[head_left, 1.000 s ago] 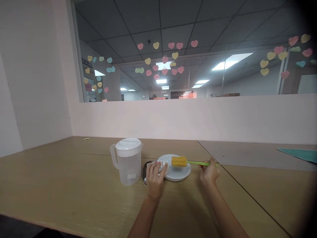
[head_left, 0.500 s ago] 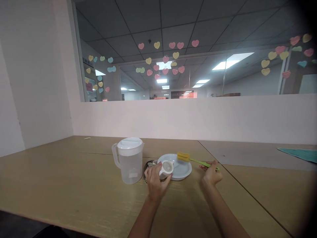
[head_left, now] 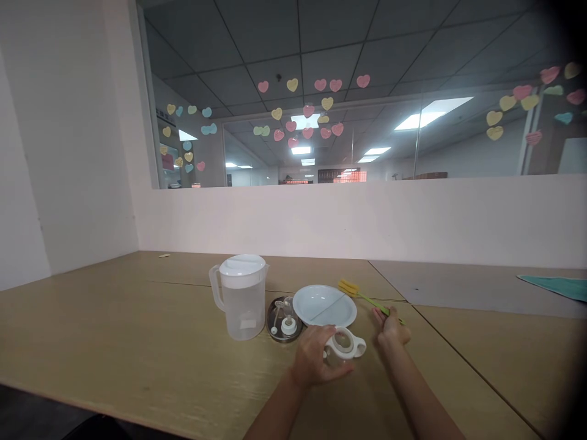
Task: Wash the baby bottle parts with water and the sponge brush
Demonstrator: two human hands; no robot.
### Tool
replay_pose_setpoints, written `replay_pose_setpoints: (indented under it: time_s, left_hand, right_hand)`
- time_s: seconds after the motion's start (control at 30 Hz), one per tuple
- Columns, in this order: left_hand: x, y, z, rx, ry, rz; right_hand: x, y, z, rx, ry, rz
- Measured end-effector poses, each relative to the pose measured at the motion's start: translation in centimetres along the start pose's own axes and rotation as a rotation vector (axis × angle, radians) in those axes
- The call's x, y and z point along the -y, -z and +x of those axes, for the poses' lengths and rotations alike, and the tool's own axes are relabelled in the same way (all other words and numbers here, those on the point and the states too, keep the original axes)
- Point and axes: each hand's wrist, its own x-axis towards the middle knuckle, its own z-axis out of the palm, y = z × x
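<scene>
My left hand (head_left: pixel 316 359) is wrapped round a clear baby bottle (head_left: pixel 343 342) with a white handled collar; its open mouth tilts up toward me. My right hand (head_left: pixel 391 328) grips the green handle of a bottle brush (head_left: pixel 349 288), whose yellow sponge head points away to the left, above the table by the bowl's right rim. Behind the bottle sits a pale shallow bowl (head_left: pixel 323 300) with what looks like a thin straw or line across it. To its left, a round steel dish (head_left: pixel 270 333) holds a white-ringed bottle teat (head_left: pixel 288 325) and other small clear parts.
A translucent lidded pitcher (head_left: pixel 244 302) stands left of the steel dish, its handle to the left. A teal cloth (head_left: pixel 553 286) lies at the far right. Behind the wooden table (head_left: pixel 137 342) rises a white wall with a window (head_left: pixel 385 140) bearing heart-shaped notes.
My left hand has carried the baby bottle right and toward me, uncovering the steel dish and its parts. The brush in my right hand has shifted slightly right.
</scene>
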Motion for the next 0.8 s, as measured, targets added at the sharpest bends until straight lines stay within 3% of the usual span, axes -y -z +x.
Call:
replay_pose_setpoints:
  time_s: [0.2,0.5,0.7,0.8]
  left_hand:
    - [0.4,-0.3,-0.7,0.125,0.15,0.022]
    - [0.5,-0.3,-1.1,0.25,0.23,0.013]
    - [0.6,-0.6,-1.4,0.287,0.343,-0.021]
    - [0.8,-0.6,-1.5,0.315,0.372,-0.053]
  right_hand:
    - [0.0,-0.5,-0.8,0.055,-0.046,0.015]
    - [0.6,-0.2,-0.5,0.071,-0.12,0.036]
    - [-0.1,0.5,0.4,-0.03,-0.028,-0.064]
    - [-0.8,0.8,0.5,0.036,0.032,-0.177]
